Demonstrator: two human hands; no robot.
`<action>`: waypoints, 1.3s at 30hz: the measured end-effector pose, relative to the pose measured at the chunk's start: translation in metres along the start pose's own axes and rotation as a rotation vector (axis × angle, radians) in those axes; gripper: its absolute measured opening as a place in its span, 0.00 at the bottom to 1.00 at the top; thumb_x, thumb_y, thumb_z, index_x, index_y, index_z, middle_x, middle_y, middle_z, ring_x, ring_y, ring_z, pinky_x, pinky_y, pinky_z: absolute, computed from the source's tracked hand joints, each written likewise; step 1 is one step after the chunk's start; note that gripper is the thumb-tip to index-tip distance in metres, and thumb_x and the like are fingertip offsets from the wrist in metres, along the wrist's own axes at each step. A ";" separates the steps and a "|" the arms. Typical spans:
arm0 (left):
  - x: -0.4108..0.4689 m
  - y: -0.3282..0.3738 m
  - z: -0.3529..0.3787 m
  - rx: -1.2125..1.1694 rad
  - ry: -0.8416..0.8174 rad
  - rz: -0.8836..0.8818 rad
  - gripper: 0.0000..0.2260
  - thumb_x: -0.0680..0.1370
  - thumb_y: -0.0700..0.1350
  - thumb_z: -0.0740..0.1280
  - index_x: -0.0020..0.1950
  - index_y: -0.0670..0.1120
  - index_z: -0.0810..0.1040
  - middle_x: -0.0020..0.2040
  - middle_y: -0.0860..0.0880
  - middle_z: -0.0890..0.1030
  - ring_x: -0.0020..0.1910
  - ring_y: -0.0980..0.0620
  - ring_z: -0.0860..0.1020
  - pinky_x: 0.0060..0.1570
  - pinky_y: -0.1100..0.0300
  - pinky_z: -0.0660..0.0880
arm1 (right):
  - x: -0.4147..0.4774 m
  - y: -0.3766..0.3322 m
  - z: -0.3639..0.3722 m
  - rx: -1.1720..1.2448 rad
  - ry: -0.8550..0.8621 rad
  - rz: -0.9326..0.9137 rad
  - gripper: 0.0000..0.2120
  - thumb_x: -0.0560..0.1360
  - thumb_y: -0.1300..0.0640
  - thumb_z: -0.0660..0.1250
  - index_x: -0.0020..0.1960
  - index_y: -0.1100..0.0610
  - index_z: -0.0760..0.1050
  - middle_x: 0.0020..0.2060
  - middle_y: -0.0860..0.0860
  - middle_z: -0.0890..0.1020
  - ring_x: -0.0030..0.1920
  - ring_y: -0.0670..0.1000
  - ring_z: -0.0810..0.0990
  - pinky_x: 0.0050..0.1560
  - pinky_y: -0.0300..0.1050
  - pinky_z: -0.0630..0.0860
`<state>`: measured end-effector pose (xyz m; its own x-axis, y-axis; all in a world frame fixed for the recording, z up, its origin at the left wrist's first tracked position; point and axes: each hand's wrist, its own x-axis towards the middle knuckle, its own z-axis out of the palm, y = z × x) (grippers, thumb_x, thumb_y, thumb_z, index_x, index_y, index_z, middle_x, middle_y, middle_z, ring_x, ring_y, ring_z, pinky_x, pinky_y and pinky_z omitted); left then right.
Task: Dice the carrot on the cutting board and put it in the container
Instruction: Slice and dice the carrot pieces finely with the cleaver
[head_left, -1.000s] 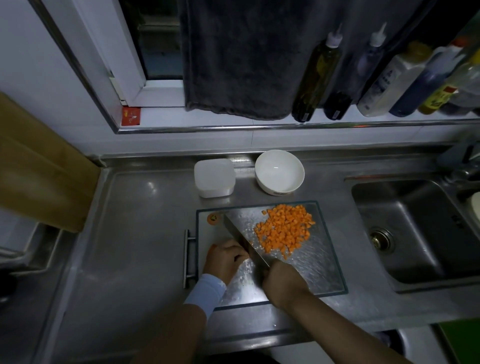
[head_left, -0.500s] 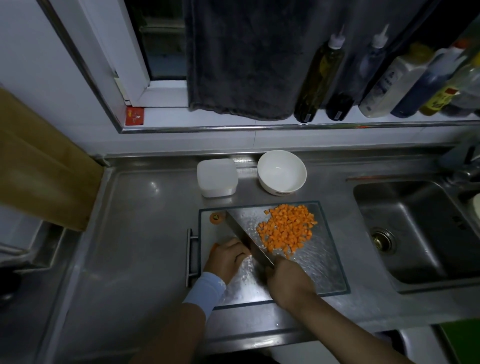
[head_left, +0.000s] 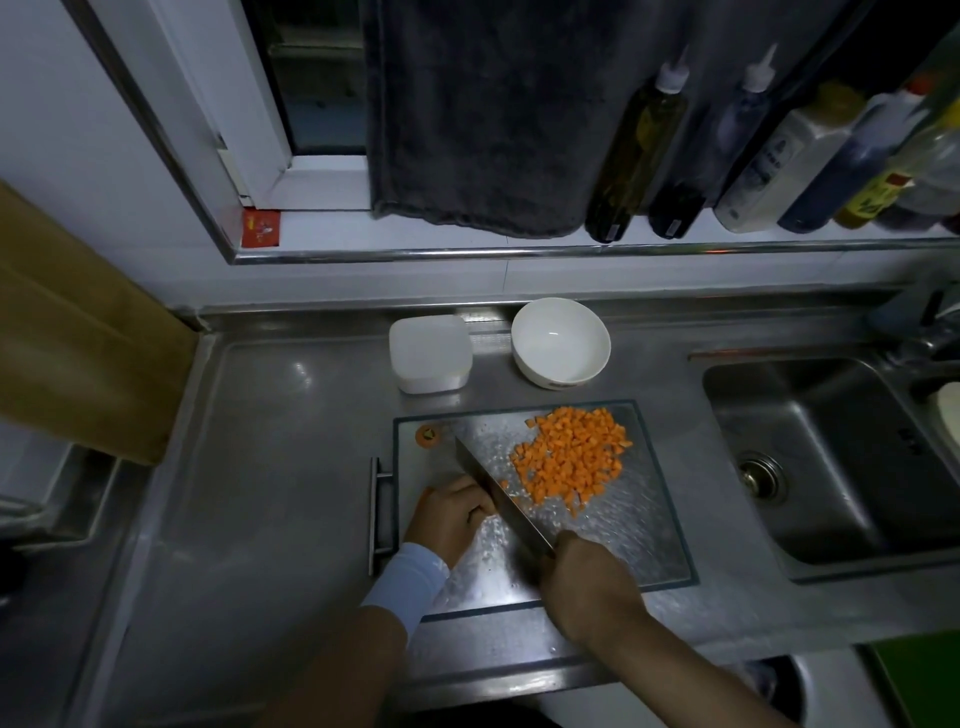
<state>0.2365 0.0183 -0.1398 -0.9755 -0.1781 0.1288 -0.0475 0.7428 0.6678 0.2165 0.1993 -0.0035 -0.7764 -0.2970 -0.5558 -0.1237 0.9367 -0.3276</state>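
Right hand (head_left: 587, 587), one knife (head_left: 493, 493) (left hand (head_left: 452, 514), one carrot (head_left: 429, 491))

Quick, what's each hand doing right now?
Left hand: fingers curled; whether it holds anything cannot be told.
Right hand: closed, holding the knife.

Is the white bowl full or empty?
Empty: the white bowl shows a bare white inside; the carrot dice lie on the cutting board.

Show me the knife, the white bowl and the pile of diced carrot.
knife (head_left: 492, 486), head view, middle of the blade.
white bowl (head_left: 535, 338), head view, inner wall.
diced carrot (head_left: 569, 457), head view, centre of the pile.
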 end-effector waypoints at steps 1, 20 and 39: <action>0.000 -0.001 0.000 -0.007 0.005 0.009 0.08 0.69 0.36 0.70 0.38 0.49 0.81 0.42 0.54 0.80 0.38 0.55 0.79 0.41 0.57 0.77 | 0.001 0.000 0.001 0.007 -0.005 -0.001 0.11 0.80 0.46 0.60 0.51 0.52 0.75 0.50 0.51 0.83 0.52 0.53 0.82 0.49 0.43 0.74; 0.009 0.030 0.005 0.007 0.072 -0.334 0.08 0.69 0.39 0.69 0.35 0.51 0.78 0.37 0.56 0.77 0.34 0.55 0.76 0.37 0.60 0.74 | 0.049 0.014 0.000 0.042 0.048 -0.015 0.15 0.79 0.49 0.60 0.59 0.56 0.77 0.55 0.57 0.82 0.57 0.58 0.80 0.54 0.46 0.74; -0.025 0.014 -0.042 0.069 0.002 -0.617 0.13 0.77 0.44 0.63 0.61 0.53 0.77 0.58 0.48 0.74 0.58 0.47 0.73 0.54 0.64 0.66 | 0.048 0.025 0.021 0.024 0.094 -0.045 0.12 0.80 0.53 0.58 0.58 0.57 0.75 0.58 0.55 0.80 0.60 0.55 0.78 0.57 0.45 0.73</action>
<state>0.2694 0.0057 -0.1027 -0.7635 -0.5894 -0.2641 -0.6164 0.5428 0.5705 0.1890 0.2048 -0.0549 -0.8253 -0.3191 -0.4660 -0.1459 0.9176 -0.3698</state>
